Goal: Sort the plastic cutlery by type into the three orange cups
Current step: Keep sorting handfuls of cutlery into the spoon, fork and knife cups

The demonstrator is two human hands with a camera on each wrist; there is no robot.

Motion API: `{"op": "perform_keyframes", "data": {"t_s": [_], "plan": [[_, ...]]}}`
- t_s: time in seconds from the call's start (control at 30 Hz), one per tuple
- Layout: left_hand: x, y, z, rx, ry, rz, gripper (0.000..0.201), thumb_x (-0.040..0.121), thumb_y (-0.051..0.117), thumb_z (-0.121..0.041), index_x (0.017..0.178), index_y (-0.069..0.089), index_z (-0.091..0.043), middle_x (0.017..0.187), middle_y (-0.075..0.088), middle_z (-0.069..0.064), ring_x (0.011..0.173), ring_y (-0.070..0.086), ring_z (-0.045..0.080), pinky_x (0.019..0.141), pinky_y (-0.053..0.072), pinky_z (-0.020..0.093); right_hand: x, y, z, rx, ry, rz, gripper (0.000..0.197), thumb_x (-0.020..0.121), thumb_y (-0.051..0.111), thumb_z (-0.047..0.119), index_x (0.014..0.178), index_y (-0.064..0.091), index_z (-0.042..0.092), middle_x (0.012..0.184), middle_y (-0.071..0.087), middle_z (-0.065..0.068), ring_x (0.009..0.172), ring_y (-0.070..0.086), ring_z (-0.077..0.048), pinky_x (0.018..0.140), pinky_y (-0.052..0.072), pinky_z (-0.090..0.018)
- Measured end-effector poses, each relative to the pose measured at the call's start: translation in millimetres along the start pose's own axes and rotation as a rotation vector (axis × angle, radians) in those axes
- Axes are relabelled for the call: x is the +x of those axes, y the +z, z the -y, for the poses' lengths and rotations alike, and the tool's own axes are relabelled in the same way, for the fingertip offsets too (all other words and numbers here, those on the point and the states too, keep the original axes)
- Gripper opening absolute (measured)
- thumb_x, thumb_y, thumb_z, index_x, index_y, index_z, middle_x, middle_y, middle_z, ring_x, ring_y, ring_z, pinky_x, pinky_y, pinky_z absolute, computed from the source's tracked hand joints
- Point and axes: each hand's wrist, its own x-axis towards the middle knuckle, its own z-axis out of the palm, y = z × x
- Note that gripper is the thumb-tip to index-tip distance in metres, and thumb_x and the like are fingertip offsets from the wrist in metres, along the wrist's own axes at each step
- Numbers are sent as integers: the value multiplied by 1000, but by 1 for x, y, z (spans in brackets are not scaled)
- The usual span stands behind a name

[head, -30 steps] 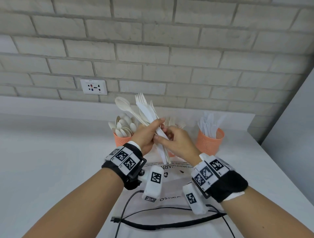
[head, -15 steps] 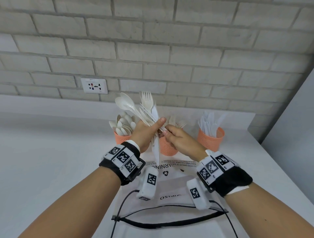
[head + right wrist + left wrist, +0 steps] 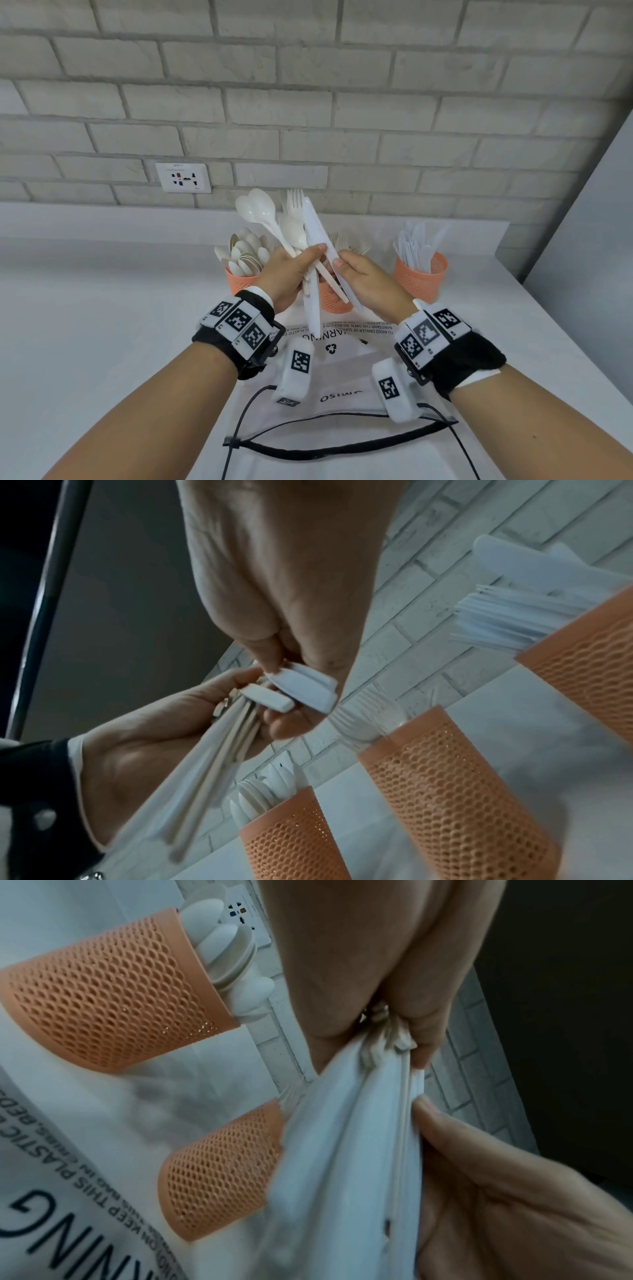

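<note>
The left hand (image 3: 291, 270) grips a mixed bundle of white plastic spoons, forks and knives (image 3: 294, 236) by the handles, fingers curled round them, bowls and tines fanned upward above the counter. The right hand (image 3: 368, 282) pinches a flat white plastic knife (image 3: 320, 236) between thumb and fingertips; the right wrist view shows the handle end clamped there, still touching the bundle.

Three orange perforated plastic cups stand in a row near the brick wall: the left orange cup of spoons (image 3: 239, 279), the middle orange cup of forks (image 3: 334, 301) directly behind the hands, and the right orange cup of knives (image 3: 421, 277). A clear plastic bag with printed warning text (image 3: 342, 373) lies flat on the white counter (image 3: 102, 325) beneath the wrists.

The step in hand appears to be separating one knife from the bundle. To do it well:

1. Hold the bundle firmly in the left hand so neighbouring pieces do not slide out.
2. Draw the knife along its own length, not sideways, to avoid snagging on fork tines.
3. Confirm that only one piece is pinched; the blades overlap closely and two may lift together.
4. Carry it to the right cup and lower it handle first among the knives already there.
</note>
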Motion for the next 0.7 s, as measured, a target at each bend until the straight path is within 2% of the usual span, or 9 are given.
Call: {"op": "perform_keyframes", "data": {"t_s": [0.07, 0.1, 0.17, 0.3, 0.4, 0.47, 0.53, 0.63, 0.7], "plan": [[-1, 1, -2, -43, -18, -32, 12, 90, 54, -9, 83, 61, -3, 63, 63, 6, 62, 62, 21, 74, 52, 37, -1, 0, 0, -6, 0, -32, 26, 100, 36, 18, 114, 54, 7, 98, 64, -12, 84, 63, -25, 65, 54, -22], [-1, 2, -3, -76, -26, -44, 14, 91, 52, -8, 82, 61, -2, 63, 61, 6, 62, 61, 21, 75, 52, 38, -1, 1, 0, 4, -2, -43, 24, 100, 37, 17, 115, 54, 10, 102, 65, -13, 88, 65, -27, 70, 57, -29], [-3, 3, -5, -118, -30, -54, 17, 92, 49, -7, 82, 62, -3, 65, 60, 8, 62, 60, 20, 71, 53, 36, -2, 3, 1, 27, -9, -49, 21, 99, 37, 14, 112, 53, 13, 94, 66, -15, 83, 65, -30, 75, 56, -40], [-4, 6, -8, -120, -18, -53, 21, 92, 44, -3, 77, 59, -2, 59, 62, 4, 58, 61, 16, 63, 53, 29, -1, 8, 2, 94, 16, -66, 21, 99, 30, 8, 113, 46, 6, 74, 51, -3, 61, 46, -14, 55, 44, -25], [-4, 7, -8, -135, -24, -68, 18, 91, 43, 1, 86, 60, -2, 67, 68, 5, 70, 65, 17, 74, 55, 33, 2, 12, 1, 148, 2, -88, 12, 98, 37, 17, 100, 49, 17, 68, 42, -4, 48, 33, -9, 41, 27, -21], [-5, 10, -8, -131, -24, -67, 17, 90, 43, 3, 90, 60, -1, 77, 65, 10, 76, 63, 20, 80, 52, 36, 5, 14, 1, 62, -35, -134, 12, 96, 46, 25, 93, 54, 16, 66, 46, -3, 45, 37, -7, 41, 29, -19], [-5, 13, -8, -127, -25, -62, 15, 90, 45, 2, 90, 59, -2, 77, 61, 11, 73, 61, 21, 73, 51, 34, 8, 10, 2, -61, -74, -195, 14, 92, 54, 19, 82, 57, 10, 62, 53, 2, 44, 44, 0, 45, 33, -14], [-2, 14, -11, -142, -36, -39, 14, 91, 48, 0, 89, 61, -5, 74, 65, 8, 68, 64, 18, 62, 56, 31, 10, -3, 10, -158, -110, -206, 13, 86, 63, 14, 77, 62, 5, 66, 64, -4, 44, 51, 3, 46, 36, -8], [-1, 16, -13, -155, -33, -12, 14, 91, 48, 0, 88, 62, -3, 70, 69, 7, 63, 67, 17, 54, 57, 29, 11, -11, 15, -219, -125, -180, 12, 83, 66, 13, 81, 67, 1, 75, 70, -10, 57, 61, 0, 57, 47, -12]]}}
